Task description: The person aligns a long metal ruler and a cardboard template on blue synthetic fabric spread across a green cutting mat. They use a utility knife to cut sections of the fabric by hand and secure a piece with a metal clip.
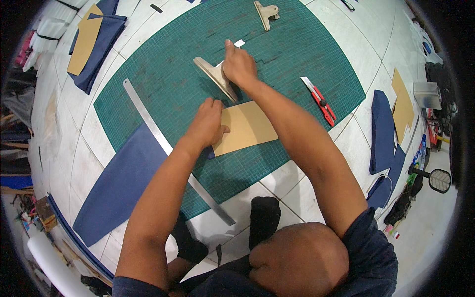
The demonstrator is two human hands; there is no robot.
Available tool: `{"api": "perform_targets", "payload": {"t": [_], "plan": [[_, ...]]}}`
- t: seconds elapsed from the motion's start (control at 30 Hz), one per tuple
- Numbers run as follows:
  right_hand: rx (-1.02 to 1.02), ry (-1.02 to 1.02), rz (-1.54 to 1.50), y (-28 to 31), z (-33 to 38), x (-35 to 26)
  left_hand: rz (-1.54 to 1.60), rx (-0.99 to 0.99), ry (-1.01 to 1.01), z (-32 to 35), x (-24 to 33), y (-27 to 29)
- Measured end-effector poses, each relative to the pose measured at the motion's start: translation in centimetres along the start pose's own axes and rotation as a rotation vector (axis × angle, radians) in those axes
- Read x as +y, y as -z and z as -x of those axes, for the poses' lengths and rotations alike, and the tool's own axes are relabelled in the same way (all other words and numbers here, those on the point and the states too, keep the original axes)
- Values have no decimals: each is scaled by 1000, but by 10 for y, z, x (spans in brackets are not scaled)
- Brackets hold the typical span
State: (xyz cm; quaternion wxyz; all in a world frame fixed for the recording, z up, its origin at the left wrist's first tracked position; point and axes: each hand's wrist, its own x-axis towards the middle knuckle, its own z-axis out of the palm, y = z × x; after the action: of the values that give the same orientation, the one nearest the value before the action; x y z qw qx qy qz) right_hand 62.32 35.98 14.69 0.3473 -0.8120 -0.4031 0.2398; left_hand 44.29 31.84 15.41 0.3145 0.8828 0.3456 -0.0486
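Observation:
Near the middle of a green cutting mat (284,59), my right hand (240,64) is closed round a large, wide-jawed metal bulldog clip (210,74). The clip's jaw edge slants close to the upper left corner of a tan card pattern piece (252,128). Dark blue fabric (211,153) peeks out from under the card's left end. That end is in the grip of my left hand (210,121), its thumb lying on top and its other fingers bent at the edge. Whether the clip's jaws touch the card, I cannot tell.
A second bulldog clip (267,15) lies at the mat's far side. To the right rests a red utility knife (320,104), blade out. A steel ruler (153,126) crosses blue fabric (118,183) on the left. More blue fabric (381,128) and tan card (402,104) lie on the tiles.

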Motion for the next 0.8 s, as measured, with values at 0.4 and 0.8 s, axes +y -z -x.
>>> {"api": "perform_targets", "payload": {"t": [0.4, 0.8], "plan": [[45, 45, -13, -3, 2, -2, 43, 55, -25, 2, -6, -8], [19, -12, 13, -18, 19, 5, 71, 63, -18, 4, -7, -7]]}}
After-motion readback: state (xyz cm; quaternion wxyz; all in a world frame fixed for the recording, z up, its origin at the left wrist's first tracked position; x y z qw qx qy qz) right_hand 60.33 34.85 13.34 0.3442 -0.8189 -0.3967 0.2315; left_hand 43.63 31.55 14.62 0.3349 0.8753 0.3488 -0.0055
